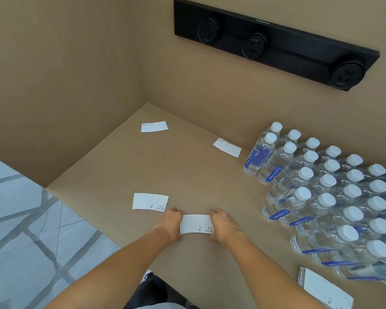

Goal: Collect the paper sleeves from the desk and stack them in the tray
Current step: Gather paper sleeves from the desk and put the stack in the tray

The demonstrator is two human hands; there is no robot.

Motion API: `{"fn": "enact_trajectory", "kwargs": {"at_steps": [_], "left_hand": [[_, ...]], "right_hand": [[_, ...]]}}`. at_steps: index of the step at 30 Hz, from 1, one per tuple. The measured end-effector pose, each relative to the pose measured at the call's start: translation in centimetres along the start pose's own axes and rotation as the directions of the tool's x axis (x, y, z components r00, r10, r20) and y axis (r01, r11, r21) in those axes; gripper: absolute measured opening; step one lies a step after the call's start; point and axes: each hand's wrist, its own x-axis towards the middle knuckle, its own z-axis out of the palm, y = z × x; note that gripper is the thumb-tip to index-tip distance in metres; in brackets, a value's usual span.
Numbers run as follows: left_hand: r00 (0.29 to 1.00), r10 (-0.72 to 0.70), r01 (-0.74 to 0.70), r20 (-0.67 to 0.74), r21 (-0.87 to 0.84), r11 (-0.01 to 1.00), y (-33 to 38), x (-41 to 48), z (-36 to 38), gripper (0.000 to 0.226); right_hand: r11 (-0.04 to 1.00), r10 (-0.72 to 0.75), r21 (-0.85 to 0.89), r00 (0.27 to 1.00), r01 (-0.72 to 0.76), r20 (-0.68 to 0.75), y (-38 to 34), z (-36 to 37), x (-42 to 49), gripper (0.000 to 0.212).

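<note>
My left hand (171, 223) and my right hand (222, 226) grip the two short ends of a small stack of white paper sleeves (196, 224), held flat just above the brown desk (187, 175). A single white sleeve (150, 202) lies on the desk just left of my hands. Another sleeve (154, 126) lies far back near the corner, and a third sleeve (226, 147) lies at the back beside the bottles. A stack of sleeves (323, 288) sits at the bottom right. No tray shows in the head view.
A shrink-wrapped pack of water bottles (334, 197) with white caps fills the right side of the desk. A black socket strip (274, 43) hangs on the back wall. Brown walls close the desk at left and back. Tiled floor (20, 230) lies beyond the left edge.
</note>
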Motion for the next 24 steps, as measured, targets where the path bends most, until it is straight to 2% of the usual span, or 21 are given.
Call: {"fn": "enact_trajectory", "kwargs": {"at_steps": [4,9,14,20,24], "left_hand": [[0.998,0.004,-0.001,-0.065,0.040,0.999,-2.7,-0.4,-2.7,0.050],[0.983,-0.017,0.019,-0.184,0.013,1.000,-8.1,-0.2,-8.1,0.054],[0.991,-0.016,0.022,-0.131,0.041,0.999,-12.3,1.1,-10.1,0.073],[0.997,0.053,-0.049,-0.048,0.077,0.996,-15.1,2.3,-8.9,0.061],[0.993,0.111,-0.109,-0.039,0.054,0.993,-16.2,3.1,-8.6,0.050]], "right_hand": [[0.997,0.018,0.072,0.999,-0.015,-0.039,-1.2,-1.4,0.8,0.062],[0.986,-0.074,0.136,0.987,0.094,-0.142,-6.7,-3.5,2.8,0.052],[0.986,-0.135,0.075,0.975,0.150,-0.177,-13.2,-4.0,5.1,0.054],[0.997,-0.073,-0.039,0.994,0.070,-0.079,-16.1,-2.3,7.2,0.052],[0.997,-0.042,-0.061,0.997,0.038,-0.059,-16.0,-0.7,7.6,0.038]]}}
